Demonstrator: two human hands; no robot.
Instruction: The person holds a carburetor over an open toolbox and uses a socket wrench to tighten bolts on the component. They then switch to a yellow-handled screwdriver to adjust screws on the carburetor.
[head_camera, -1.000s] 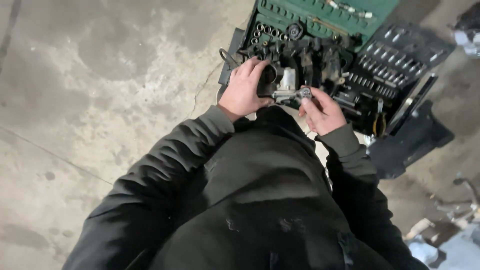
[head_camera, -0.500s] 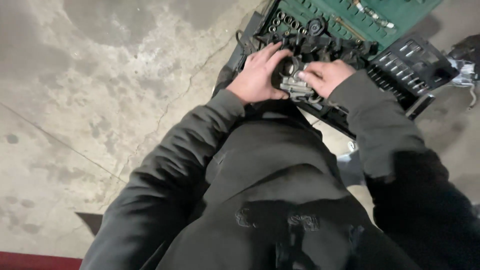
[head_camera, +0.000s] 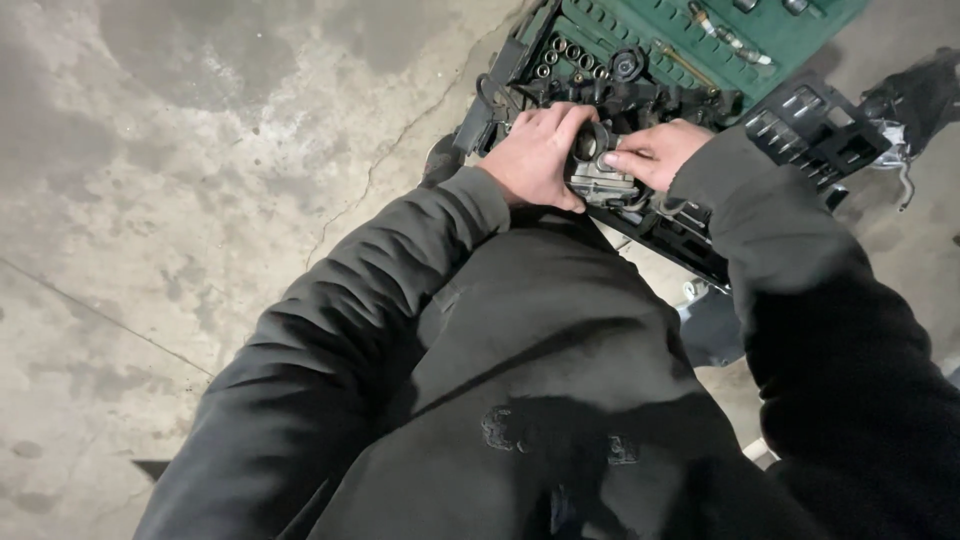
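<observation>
Two hands (head_camera: 590, 155) on one metal part (head_camera: 598, 178)

Green socket case (head_camera: 780, 40), black tray (head_camera: 815, 125), grey metal part (head_camera: 600, 180), mottled grey floor (head_camera: 200, 150).

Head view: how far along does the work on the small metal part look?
Done: the green socket-set case lies open on the concrete floor.
In hand: the left hand grips a small grey metal part with a round opening; the right hand presses fingertips onto it.
Left: the part is not set down; no tool is visibly applied.
</observation>
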